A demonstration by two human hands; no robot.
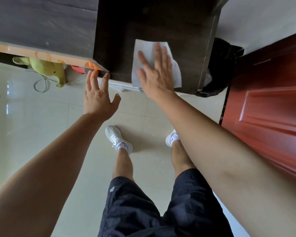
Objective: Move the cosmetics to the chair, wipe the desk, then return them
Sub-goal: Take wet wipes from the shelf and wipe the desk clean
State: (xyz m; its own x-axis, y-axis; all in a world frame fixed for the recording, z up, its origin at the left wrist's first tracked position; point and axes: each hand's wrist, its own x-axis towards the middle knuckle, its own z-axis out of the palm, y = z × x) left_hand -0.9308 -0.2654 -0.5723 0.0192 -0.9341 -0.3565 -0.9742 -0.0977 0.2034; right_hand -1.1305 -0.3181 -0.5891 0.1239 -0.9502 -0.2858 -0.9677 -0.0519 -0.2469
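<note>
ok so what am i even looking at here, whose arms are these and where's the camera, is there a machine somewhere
There is no machine here: a person is doing the job with two bare hands. The single picture comes from a wide-angle camera worn on their head. It looks forward and down, so you see their own arms, legs and white shoes from above.

The dark surface at the top is the desk. The right hand lies flat, fingers straight, pressing a white wipe onto the desk. The left hand is open, with its fingertips at the desk's near corner. Neither hand grips anything.

A green plush toy lies on the tiled floor at the left, and a red door stands at the right. No cosmetics or chair show in this picture.
</note>
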